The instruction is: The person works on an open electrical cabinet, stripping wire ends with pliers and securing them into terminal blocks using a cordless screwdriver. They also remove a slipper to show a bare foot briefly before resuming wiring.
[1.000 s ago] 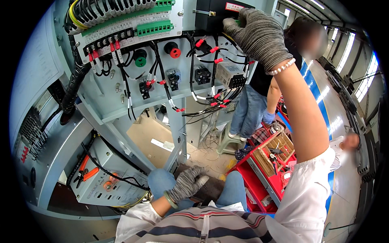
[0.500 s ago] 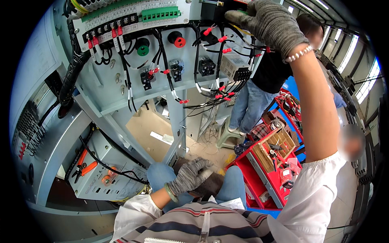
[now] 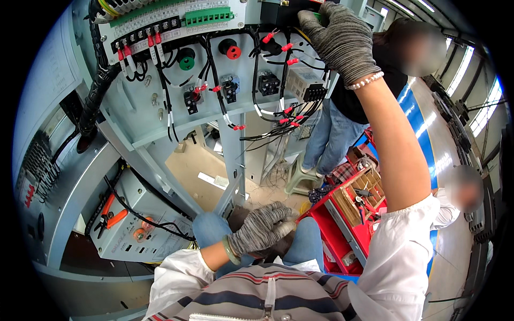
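My right hand [image 3: 342, 40], in a grey knitted glove, is raised to the top right of the wiring panel [image 3: 160, 117]. Its thumb and fingers are bent round a spot beside a black device [image 3: 281, 13]; a bit of green shows between them, and what they grip is hidden. Low over my lap hovers my left hand [image 3: 259, 230], gloved alike, its fingers loosely curved and apart, with nothing visible in them. Below that hand, a dark brown surface [image 3: 278, 247] shows between my knees. Black wires with red terminals [image 3: 289, 123] hang from the panel.
Orange-handled pliers [image 3: 113, 216] lie on a pale metal box [image 3: 128, 241] at left. A red tool cabinet [image 3: 342, 230] with a wooden tray [image 3: 350, 214] stands at right. Behind it a person in jeans [image 3: 334, 134] stands near a stool [image 3: 300, 179]; another person [image 3: 447, 211] is farther right.
My right hand shifts slightly left and down along the panel's top corner. My left hand moves a little to the right over my lap. The standing person's head leans farther into view.
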